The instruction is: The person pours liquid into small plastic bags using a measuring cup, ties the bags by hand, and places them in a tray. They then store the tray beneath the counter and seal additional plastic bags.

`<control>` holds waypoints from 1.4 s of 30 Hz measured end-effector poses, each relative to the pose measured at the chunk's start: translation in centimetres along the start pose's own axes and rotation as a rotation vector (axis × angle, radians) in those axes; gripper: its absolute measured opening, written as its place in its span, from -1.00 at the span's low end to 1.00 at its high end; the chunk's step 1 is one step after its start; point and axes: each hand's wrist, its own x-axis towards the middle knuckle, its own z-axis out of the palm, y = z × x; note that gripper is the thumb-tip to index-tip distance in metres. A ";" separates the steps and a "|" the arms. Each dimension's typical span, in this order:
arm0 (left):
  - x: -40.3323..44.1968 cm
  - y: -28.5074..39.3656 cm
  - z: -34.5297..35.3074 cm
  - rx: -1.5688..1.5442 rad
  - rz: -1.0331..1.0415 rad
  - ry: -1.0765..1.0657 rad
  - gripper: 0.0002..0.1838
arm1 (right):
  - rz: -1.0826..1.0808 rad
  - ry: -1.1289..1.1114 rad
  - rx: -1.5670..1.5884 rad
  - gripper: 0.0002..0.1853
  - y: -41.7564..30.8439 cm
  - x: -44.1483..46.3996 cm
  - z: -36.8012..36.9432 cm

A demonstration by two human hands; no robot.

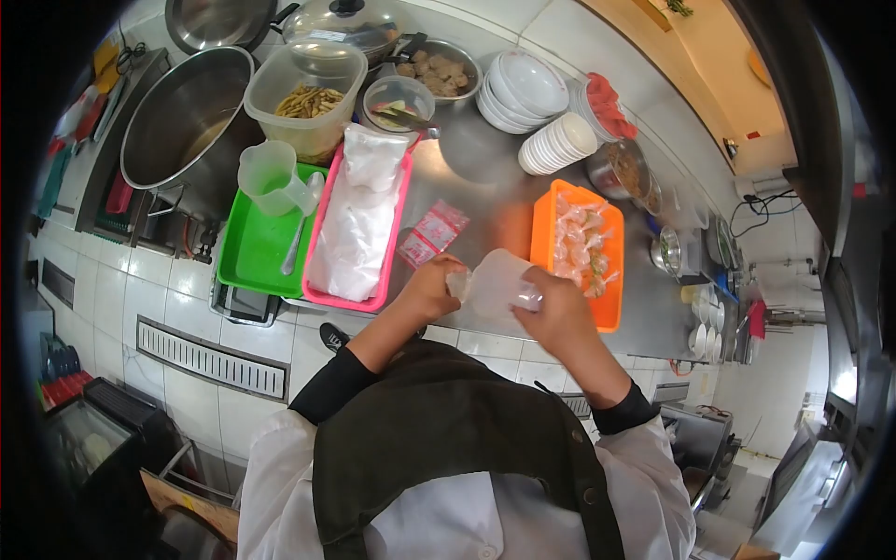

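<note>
My right hand (560, 313) is wrapped around a translucent plastic cup (501, 283), which lies tilted on its side in the air over the table's front edge. My left hand (431, 291) is closed on a small clear piece of plastic (458, 284) close to the cup's left end; whether it is a bag or a lid I cannot tell. Just beyond my left hand lies a pink-and-white printed packet (436, 231). To the right of my right hand stands an orange basket (607, 315) with several small knotted clear bags (581, 245) in it.
A pink tray (380, 297) holds clear plastic bags (353, 238). Left of it, a green tray (247, 271) carries a jug (271, 177) and a spoon (301, 224). A big pot (154, 140), food tub (308, 58), bowls (527, 84) and stacked cups (557, 145) stand behind.
</note>
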 end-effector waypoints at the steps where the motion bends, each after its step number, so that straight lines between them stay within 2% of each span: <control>1: -0.1 0.1 -0.2 0.004 -0.024 -0.001 -0.48 | 0.013 0.051 0.025 -0.70 1.3 0.1 -0.2; 2: -0.2 0.0 -0.3 -0.010 -0.013 0.007 -0.48 | 0.024 0.102 0.051 -0.69 2.3 0.2 -0.7; 5: -0.3 -1.1 -0.2 0.011 0.062 0.032 -0.47 | 0.268 0.033 0.313 -0.69 3.1 1.1 -3.6; 7: -0.3 -2.0 -0.2 0.109 0.158 0.060 -0.47 | 0.179 0.013 0.606 -0.67 2.3 1.8 -4.4; 9: -0.7 -1.9 0.1 0.086 0.103 0.058 -0.49 | 0.069 -0.066 0.827 -0.64 -0.1 3.4 -3.9; 12: -1.8 1.2 -1.1 0.021 -0.042 0.024 -0.40 | -0.152 -0.247 1.034 -0.55 -6.0 6.0 -0.8; 14: -0.9 -3.0 1.2 0.207 0.177 0.177 -0.40 | -0.220 -0.306 0.934 -0.56 -8.1 8.5 5.0; 15: -0.5 -5.3 2.1 0.296 0.293 0.241 -0.39 | -0.365 -0.249 0.766 -0.57 -10.8 9.7 6.7; 18: -0.3 -7.5 2.5 0.208 0.338 0.099 -0.46 | -0.478 -0.372 0.795 -0.54 -14.5 13.6 15.5; 21: -2.4 -5.3 1.7 -0.019 0.368 0.062 -0.54 | -0.480 -0.440 0.708 -0.51 -15.8 16.1 22.5; 22: -2.8 -4.1 1.6 -0.030 0.409 0.121 -0.54 | -0.479 -0.468 0.662 -0.49 -15.3 16.9 24.9; 24: -3.6 -2.2 1.1 0.068 0.335 0.167 -0.56 | -0.406 -0.489 0.507 -0.46 -14.8 16.8 24.6; 27: -3.1 -2.1 0.9 0.244 0.222 0.160 -0.55 | -0.517 -0.274 0.552 -0.44 -11.8 15.7 20.1; 28: -2.7 -2.3 1.1 0.308 0.188 0.141 -0.54 | -0.489 -0.296 0.676 -0.48 -10.2 15.1 18.0; 30: -3.1 0.1 0.3 0.099 0.075 0.104 -0.52 | -0.473 -0.226 0.654 -0.68 -5.9 13.5 12.7; 31: -3.3 0.8 0.0 0.005 0.013 0.085 -0.51 | -0.383 -0.170 0.609 -0.72 -2.7 12.6 11.1; 32: -3.2 0.5 0.0 0.010 0.047 0.086 -0.50 | -0.299 -0.113 0.567 -0.76 0.4 11.5 10.0; 34: -2.8 0.0 0.0 0.027 0.113 0.103 -0.49 | -0.022 0.007 0.625 -0.81 7.2 8.3 12.7; 36: -2.5 0.1 0.2 0.014 0.075 0.092 -0.49 | 0.113 -0.181 0.399 -0.79 9.3 4.6 13.4; 39: -2.2 0.6 0.6 0.006 0.022 0.076 -0.50 | 0.301 -0.390 0.681 -0.80 8.7 2.2 15.6; 42: -2.0 0.4 0.8 0.015 -0.001 0.061 -0.50 | 0.365 -0.261 0.958 -0.82 9.2 1.6 17.0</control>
